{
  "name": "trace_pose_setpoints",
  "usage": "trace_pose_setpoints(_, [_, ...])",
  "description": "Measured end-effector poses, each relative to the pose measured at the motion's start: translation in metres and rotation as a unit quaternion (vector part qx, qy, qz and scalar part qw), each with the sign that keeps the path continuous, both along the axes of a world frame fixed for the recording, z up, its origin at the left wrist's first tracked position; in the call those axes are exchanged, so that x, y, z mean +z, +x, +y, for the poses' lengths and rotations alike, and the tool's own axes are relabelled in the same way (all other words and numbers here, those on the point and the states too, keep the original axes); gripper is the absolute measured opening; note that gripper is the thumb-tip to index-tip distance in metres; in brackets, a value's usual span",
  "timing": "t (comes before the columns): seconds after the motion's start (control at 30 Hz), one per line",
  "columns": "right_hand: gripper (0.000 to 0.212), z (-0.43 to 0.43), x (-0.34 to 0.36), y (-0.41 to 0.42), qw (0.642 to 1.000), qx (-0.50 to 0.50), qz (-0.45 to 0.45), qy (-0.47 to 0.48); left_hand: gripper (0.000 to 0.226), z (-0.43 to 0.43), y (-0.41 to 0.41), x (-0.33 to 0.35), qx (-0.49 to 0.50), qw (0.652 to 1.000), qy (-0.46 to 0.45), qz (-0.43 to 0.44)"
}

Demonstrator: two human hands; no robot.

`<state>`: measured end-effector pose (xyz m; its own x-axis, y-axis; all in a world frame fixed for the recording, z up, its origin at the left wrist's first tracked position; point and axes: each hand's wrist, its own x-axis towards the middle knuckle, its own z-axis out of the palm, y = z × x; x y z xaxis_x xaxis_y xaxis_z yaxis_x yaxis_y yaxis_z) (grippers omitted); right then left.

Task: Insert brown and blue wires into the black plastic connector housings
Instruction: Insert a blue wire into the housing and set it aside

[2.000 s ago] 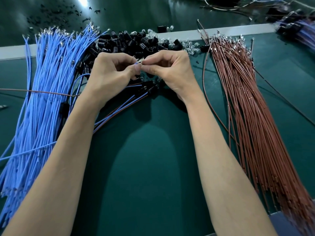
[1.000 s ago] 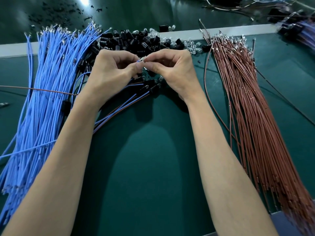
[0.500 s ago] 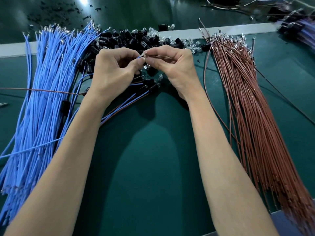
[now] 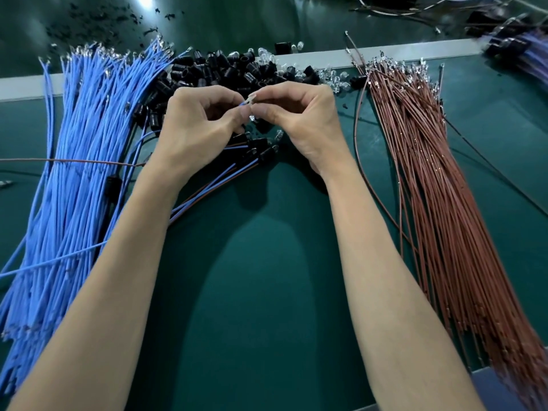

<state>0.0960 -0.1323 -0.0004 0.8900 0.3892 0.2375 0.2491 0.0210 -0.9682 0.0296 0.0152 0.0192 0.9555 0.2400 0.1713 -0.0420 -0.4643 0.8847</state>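
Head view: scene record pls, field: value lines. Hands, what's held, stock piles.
left hand: fingers pinching a blue wire end
right hand: fingers pinched on a small pale part meeting that wire end; what it is cannot be told
blue wires: bundle on the left of the green mat
brown wires: bundle on the right
black housings: loose pile behind the hands
wired housings: under the hands

Wiring assembly workshop, green bench mat (image 4: pixel 267 292), blue wire bundle (image 4: pixel 74 173) at 9 o'clock, brown wire bundle (image 4: pixel 444 203) at 3 o'clock, black connector pile (image 4: pixel 222 69) at 12 o'clock
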Motion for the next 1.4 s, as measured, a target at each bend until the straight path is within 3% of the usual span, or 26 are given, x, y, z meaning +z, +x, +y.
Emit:
trace_pose_setpoints(0.2, [0.021, 0.003, 0.001, -0.001, 0.999, -0.001, -0.023, -0.036, 0.004, 0.009, -0.003, 0.008, -0.032, 0.998, -0.023, 0.038])
trace_pose_setpoints(0.7, [0.02, 0.003, 0.002, -0.001, 0.999, -0.012, -0.029, -0.034, 0.011, -0.006, -0.002, 0.009, 0.007, 0.999, 0.008, -0.034])
trace_pose_setpoints(1.07, [0.025, 0.012, 0.002, -0.006, 0.997, -0.058, -0.054, 0.011, 0.01, -0.009, 0.003, 0.014, 0.1, 0.988, -0.115, 0.009])
trace_pose_setpoints(1.4, [0.023, 0.023, 0.003, -0.012, 0.992, -0.106, -0.055, 0.037, 0.018, -0.006, 0.0, 0.025, 0.116, 0.979, -0.156, 0.059])
